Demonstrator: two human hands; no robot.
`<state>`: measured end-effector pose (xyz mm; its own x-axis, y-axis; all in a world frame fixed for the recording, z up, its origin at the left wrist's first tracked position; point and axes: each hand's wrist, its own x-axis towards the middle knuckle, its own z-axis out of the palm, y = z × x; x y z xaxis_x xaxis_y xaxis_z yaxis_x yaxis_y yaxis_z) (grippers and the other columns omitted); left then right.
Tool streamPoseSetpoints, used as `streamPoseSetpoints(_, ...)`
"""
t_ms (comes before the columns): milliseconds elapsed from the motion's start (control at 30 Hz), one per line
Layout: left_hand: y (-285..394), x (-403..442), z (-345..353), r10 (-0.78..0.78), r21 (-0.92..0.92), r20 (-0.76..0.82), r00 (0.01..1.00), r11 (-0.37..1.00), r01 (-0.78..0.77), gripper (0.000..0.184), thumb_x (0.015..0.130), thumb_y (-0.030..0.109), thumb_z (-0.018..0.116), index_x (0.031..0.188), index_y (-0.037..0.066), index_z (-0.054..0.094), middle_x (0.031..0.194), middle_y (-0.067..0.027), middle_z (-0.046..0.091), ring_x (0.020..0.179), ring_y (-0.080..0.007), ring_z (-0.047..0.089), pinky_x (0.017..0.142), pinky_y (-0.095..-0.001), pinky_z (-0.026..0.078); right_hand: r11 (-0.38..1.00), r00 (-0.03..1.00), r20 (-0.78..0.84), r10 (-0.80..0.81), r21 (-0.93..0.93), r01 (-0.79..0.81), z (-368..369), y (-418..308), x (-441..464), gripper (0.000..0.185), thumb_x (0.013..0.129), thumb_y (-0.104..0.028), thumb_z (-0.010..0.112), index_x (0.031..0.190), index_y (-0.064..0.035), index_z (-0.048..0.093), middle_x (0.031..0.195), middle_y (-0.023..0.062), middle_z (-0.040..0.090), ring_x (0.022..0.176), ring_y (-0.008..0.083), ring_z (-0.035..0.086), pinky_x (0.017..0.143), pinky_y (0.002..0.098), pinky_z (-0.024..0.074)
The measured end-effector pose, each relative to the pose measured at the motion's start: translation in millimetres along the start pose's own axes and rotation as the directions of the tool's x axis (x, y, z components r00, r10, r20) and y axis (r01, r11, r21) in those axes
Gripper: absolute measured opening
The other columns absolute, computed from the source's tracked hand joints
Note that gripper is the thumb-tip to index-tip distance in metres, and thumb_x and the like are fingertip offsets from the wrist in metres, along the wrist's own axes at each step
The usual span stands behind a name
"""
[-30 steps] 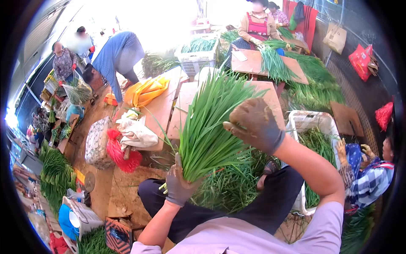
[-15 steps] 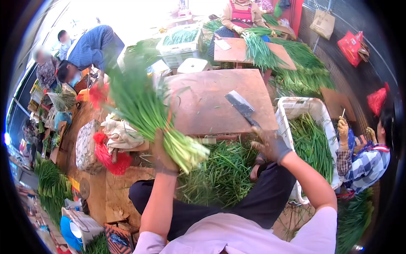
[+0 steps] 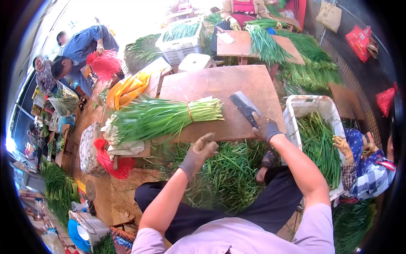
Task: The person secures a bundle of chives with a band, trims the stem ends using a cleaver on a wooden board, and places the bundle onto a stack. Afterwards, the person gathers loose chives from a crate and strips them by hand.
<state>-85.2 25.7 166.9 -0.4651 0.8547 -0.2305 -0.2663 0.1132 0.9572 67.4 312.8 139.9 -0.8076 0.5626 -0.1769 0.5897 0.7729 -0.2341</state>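
Observation:
A bundle of green chives (image 3: 160, 116) with pale stem ends lies across the wooden board (image 3: 220, 82), its leaves overhanging the left edge. A reddish band circles it near the stems. My gloved left hand (image 3: 201, 154) is just in front of the board, empty, thumb and fingers apart, below the bundle. To the right, my gloved right hand (image 3: 267, 128) closes around the handle of a cleaver (image 3: 243, 106). The cleaver's dark blade rests on the board, pointing away to the left, apart from the stem ends.
Loose green leaves (image 3: 228, 178) heap beneath the board between my knees. A white crate (image 3: 289, 122) of leaves stands at right, beside a person with gloved hands (image 3: 342, 146). An orange cloth (image 3: 129, 89) and red netting (image 3: 112, 158) are at left. Other people work behind.
The chive bundle went from my left hand onto the board, and that hand let go and drew back. My right hand moved onto the cleaver handle. A person behind lifted red netting.

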Motion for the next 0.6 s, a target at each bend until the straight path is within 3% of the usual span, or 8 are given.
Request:
streamPoseSetpoints(67, 20.9, -3.9, -6.9, -0.043, 0.141, 0.071, 0.997, 0.989, 0.033, 0.065, 0.091, 0.026, 0.073, 0.145, 0.004, 0.045, 0.125, -0.0168, 0.063, 0.114, -0.0301, 0.063, 0.1, -0.0416, 0.049, 0.99, 0.993, -0.118, -0.017, 0.138, 0.033, 9.8, 1.8, -0.6, 0.066, 0.088, -0.03, 0.064, 0.148, -0.0115, 0.043, 0.128, 0.0253, 0.06, 0.117, 0.0409, 0.06, 0.099, 0.0476, 0.0485)
streamPoseSetpoints(100, 39.5, 0.7, -5.9, 0.233, 0.545, 0.154, 0.96, 0.791, -0.279, 0.066, 0.089, 0.025, 0.075, 0.145, 0.005, 0.045, 0.124, -0.0181, 0.064, 0.116, -0.0312, 0.062, 0.101, -0.0412, 0.049, 0.962, 0.971, -0.239, -0.013, 0.263, 0.078, 13.2, 2.0, -2.3, 0.064, 0.088, -0.028, 0.063, 0.146, -0.0102, 0.045, 0.126, 0.0271, 0.061, 0.115, 0.0388, 0.063, 0.097, 0.0471, 0.0501)
streamPoseSetpoints(133, 55.2, 10.8, -7.4, 0.422, 0.792, 0.341, 0.84, 0.352, -0.499, 0.067, 0.088, 0.024, 0.076, 0.145, 0.005, 0.046, 0.123, -0.0193, 0.064, 0.117, -0.0323, 0.061, 0.102, -0.0407, 0.048, 0.962, 0.971, -0.238, -0.018, 0.261, 0.081, 10.8, -1.9, -6.2, 0.064, 0.088, -0.028, 0.063, 0.146, -0.0102, 0.045, 0.126, 0.0271, 0.061, 0.115, 0.0388, 0.063, 0.097, 0.0471, 0.0501)
streamPoseSetpoints(233, 76.4, 64.0, -21.0, 0.391, 0.912, 0.366, 0.844, -0.33, -0.242, 0.093, 0.083, 0.045, 0.073, 0.156, 0.008, 0.028, 0.153, -0.0218, 0.04, 0.144, -0.037, 0.036, 0.119, -0.0524, 0.024, 0.664, 0.979, -0.063, 0.193, 0.743, -0.083, 5.4, -23.4, -22.1, 0.064, 0.088, -0.028, 0.064, 0.146, -0.0086, 0.045, 0.124, 0.0279, 0.062, 0.113, 0.0405, 0.064, 0.093, 0.0477, 0.0516)
streamPoseSetpoints(333, 57.5, 116.9, -48.3, 0.28, 0.868, 0.307, 0.91, -0.474, -0.146, 0.11, 0.079, 0.058, 0.072, 0.159, 0.008, 0.015, 0.158, -0.0196, 0.03, 0.148, -0.0385, 0.026, 0.121, -0.0585, 0.013, 0.606, 0.936, -0.298, 0.185, 0.785, 0.13, 27.4, -48.8, -43.4, 0.059, 0.093, -0.015, 0.062, 0.148, -0.0062, 0.042, 0.076, 0.0031, 0.058, 0.056, 0.0082, 0.054, 0.048, 0.0265, 0.0486)
streamPoseSetpoints(433, 56.1, 137.3, -48.6, 0.118, 0.889, 0.159, 0.98, -0.449, -0.09, 0.127, 0.067, 0.062, 0.079, 0.16, 0.008, 0.01, 0.155, -0.0198, 0.036, 0.147, -0.0367, 0.03, 0.12, -0.0589, 0.016, 0.554, 0.943, -0.294, 0.154, 0.816, 0.164, 22.8, -87.6, -69.9, 0.055, 0.095, -0.013, 0.06, 0.147, -0.0066, 0.044, 0.075, 0.0015, 0.058, 0.056, 0.0073, 0.056, 0.048, 0.026, 0.0487)
streamPoseSetpoints(500, 56.5, 143.1, -46.5, 0.142, 0.891, 0.167, 0.976, -0.445, -0.088, 0.126, 0.067, 0.062, 0.079, 0.159, 0.007, 0.012, 0.15, -0.0193, 0.04, 0.143, -0.0364, 0.035, 0.118, -0.0581, 0.02, 0.285, 0.98, -0.154, 0.124, 0.952, 0.113, 8.5, -120.9, -83.2, 0.054, 0.096, -0.012, 0.059, 0.147, -0.0058, 0.044, 0.074, 0.0022, 0.058, 0.053, 0.009, 0.057, 0.047, 0.0266, 0.0484)
streamPoseSetpoints(600, 56.6, 148.8, -48.6, 0.147, 0.916, 0.135, 0.98, -0.395, -0.067, 0.119, 0.067, 0.059, 0.08, 0.156, 0.006, 0.023, 0.139, -0.0188, 0.05, 0.133, -0.0363, 0.046, 0.113, -0.0567, 0.03, 0.326, 0.98, -0.129, 0.15, 0.942, 0.074, 9.9, -147.9, -77.2, 0.053, 0.096, -0.013, 0.059, 0.146, -0.0048, 0.044, 0.074, 0.0044, 0.06, 0.052, 0.009, 0.058, 0.046, 0.0273, 0.0488)
